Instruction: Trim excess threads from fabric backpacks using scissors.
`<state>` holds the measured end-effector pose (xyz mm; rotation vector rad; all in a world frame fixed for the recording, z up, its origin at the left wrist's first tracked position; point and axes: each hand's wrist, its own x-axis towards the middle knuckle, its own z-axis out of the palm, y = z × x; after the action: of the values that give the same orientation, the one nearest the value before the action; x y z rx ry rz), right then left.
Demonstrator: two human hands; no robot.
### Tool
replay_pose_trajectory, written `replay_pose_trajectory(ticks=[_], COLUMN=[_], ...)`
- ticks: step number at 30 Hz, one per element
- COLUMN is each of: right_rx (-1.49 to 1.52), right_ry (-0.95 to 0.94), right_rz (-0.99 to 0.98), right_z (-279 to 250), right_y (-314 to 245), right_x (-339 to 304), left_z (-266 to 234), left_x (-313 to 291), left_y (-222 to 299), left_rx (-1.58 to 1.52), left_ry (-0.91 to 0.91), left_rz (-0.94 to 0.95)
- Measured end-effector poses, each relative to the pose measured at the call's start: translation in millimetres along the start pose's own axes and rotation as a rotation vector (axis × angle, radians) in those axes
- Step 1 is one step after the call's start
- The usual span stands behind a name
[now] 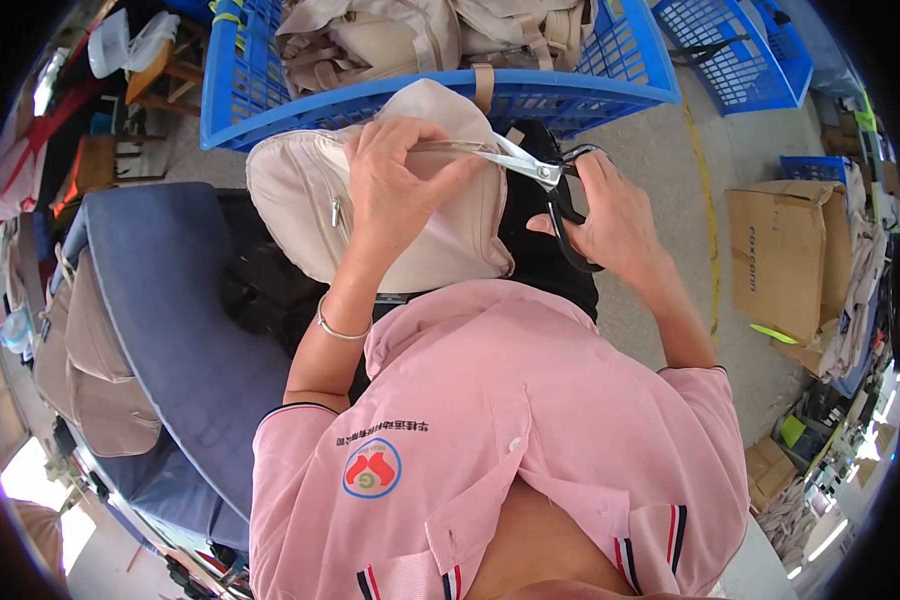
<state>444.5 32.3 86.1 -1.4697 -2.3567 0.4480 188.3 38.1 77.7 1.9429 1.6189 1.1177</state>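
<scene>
Across my lap lies a beige fabric bag (pixel 438 240) with a zipper and a metal zipper pull. My left hand (pixel 395 178) pinches its upper edge, thumb and fingers closed on the fabric. My right hand (pixel 610 220) grips a pair of scissors (pixel 547 174) by the black handles, thumb in one loop and fingers in the other. The silver blades are parted and point left, their tips at the bag's edge close to my left thumb. Whether the blades touch a thread there is too small to tell.
A blue plastic crate (pixel 440 88) full of beige bags stands just beyond my lap. Another blue crate (pixel 735 60) is at the far right, with a cardboard box (pixel 785 260) nearer. A dark blue padded surface (pixel 160 300) curves along my left, beside more beige bags (pixel 100 360).
</scene>
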Motion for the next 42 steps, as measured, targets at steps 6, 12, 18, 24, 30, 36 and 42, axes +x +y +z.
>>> replay_pose_trajectory(ticks=[6,12,18,24,30,36,42], right_rx=[-0.089,-0.178,-0.348,-0.382,-0.341,-0.303,-0.445], right_ry=[-0.099,-0.093,-0.116,0.069,-0.049,-0.024,0.047], right_rz=[-0.034,-0.120,-0.132,-0.311,-0.215,-0.267,-0.332], right_z=[-12.4,-14.7,-21.2,-27.2,-16.1,-7.3,-5.6], right_y=[-5.3,-6.5,-10.7,-7.1,-10.9,-8.2,-5.7], right_x=[14.2,13.7,11.7,23.4,18.7,14.5,13.5], left_z=[1.4,1.2,0.3,-3.0,-2.4,-3.1,-3.4], left_x=[-2.9,-6.2,-7.7,-9.8,-11.7,-13.3,-13.5], left_y=[-1.5,-4.4,-5.8,-2.1,-6.9,-10.4,-8.0], left_rx=[-0.028,-0.052,-0.066,-0.026,-0.040,-0.067,-0.064], left_ry=[0.046,0.060,0.066,0.056,0.061,0.063,0.079], left_rz=[-0.043,-0.054,-0.044,-0.004,-0.028,-0.033,-0.061])
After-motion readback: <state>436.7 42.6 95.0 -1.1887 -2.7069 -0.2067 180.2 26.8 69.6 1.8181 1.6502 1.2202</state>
